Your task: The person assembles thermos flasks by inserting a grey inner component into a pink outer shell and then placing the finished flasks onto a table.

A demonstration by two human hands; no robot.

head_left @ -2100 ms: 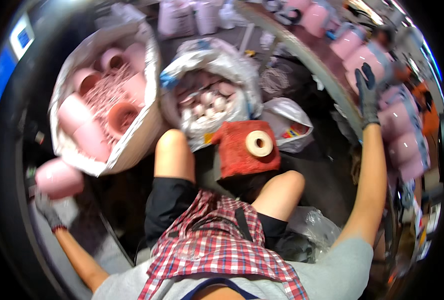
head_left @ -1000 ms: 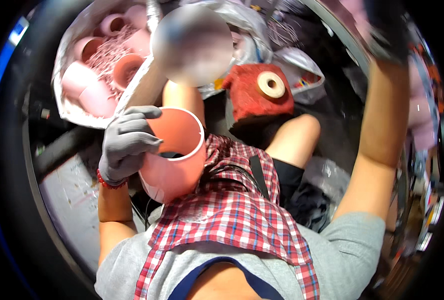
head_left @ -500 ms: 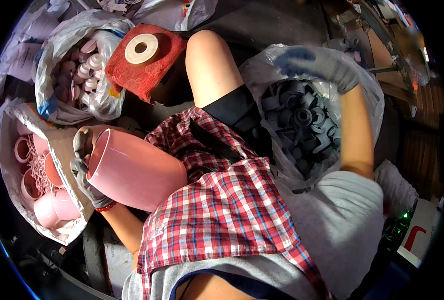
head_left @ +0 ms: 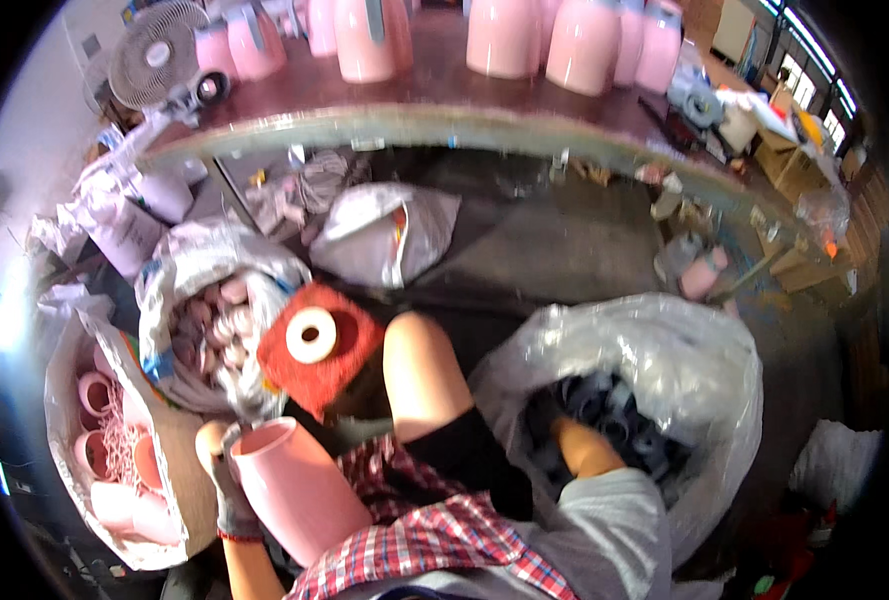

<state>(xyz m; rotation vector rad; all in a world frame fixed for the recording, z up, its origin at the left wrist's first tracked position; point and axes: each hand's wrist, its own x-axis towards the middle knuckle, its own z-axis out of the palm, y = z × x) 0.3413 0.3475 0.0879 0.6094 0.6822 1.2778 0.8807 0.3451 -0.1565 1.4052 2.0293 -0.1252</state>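
Observation:
My left hand (head_left: pixel 232 490), in a grey work glove, grips the side of a hollow pink jug body (head_left: pixel 299 490). The jug body leans across my lap, its round open rim tilted up and to the left. My right forearm (head_left: pixel 586 450) reaches down into a clear plastic bag (head_left: pixel 654 345) of dark grey curved plastic parts (head_left: pixel 614 415). The right hand itself is out of sight among those parts, so its fingers cannot be seen.
On a red cushion (head_left: pixel 339 365) ahead sits a cream ring (head_left: pixel 311 334). To the left are a white sack (head_left: pixel 294 265) of small pink pieces and a box (head_left: pixel 189 470) of pink jug parts. A table edge (head_left: pixel 444 125) crosses ahead, with several pink jugs (head_left: pixel 504 40) on it.
My right hand has gone from above the bag's far rim down into the grey parts. The view has tilted up, bringing the table into sight. The left hand keeps its hold.

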